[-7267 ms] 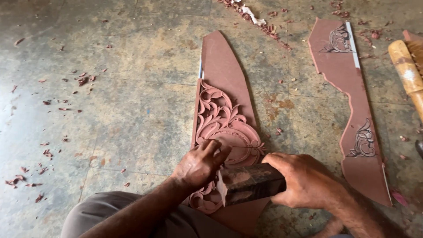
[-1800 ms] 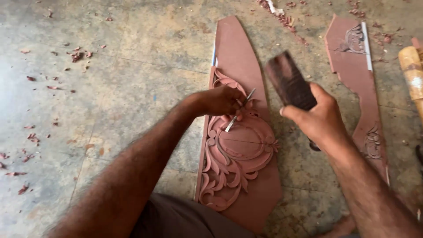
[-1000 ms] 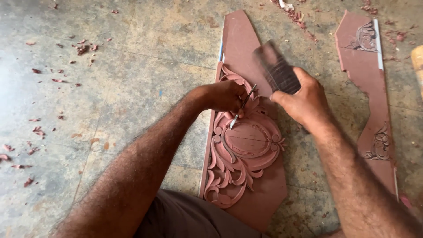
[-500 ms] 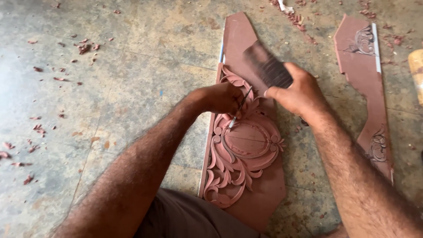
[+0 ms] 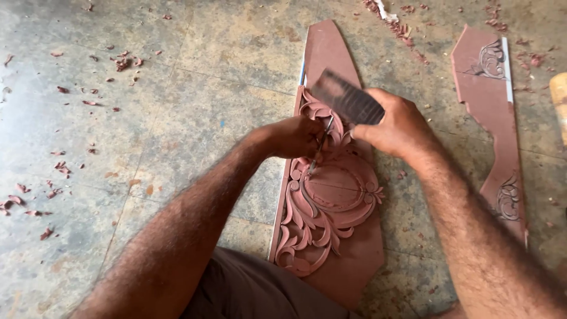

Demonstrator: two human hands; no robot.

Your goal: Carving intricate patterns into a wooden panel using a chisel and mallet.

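Note:
A reddish-brown wooden panel (image 5: 331, 59) with a carved floral scroll and an oval centre lies on the floor in front of me. My left hand (image 5: 295, 137) grips a thin metal chisel (image 5: 318, 152), its tip set on the carving just above the oval. My right hand (image 5: 397, 125) holds a dark wooden mallet block (image 5: 345, 104), blurred, directly over the chisel's top end.
A second reddish panel (image 5: 493, 112) with small carved scrolls lies to the right. A pale wooden handle (image 5: 559, 100) shows at the right edge. Wood chips (image 5: 121, 62) are scattered over the grey concrete floor. My knee in brown cloth (image 5: 254, 292) is at the bottom.
Since the earliest frame both hands shifted from the panel's lower end to its upper carving. In the last second the mallet block has come down leftward onto the chisel; my left hand has stayed put.

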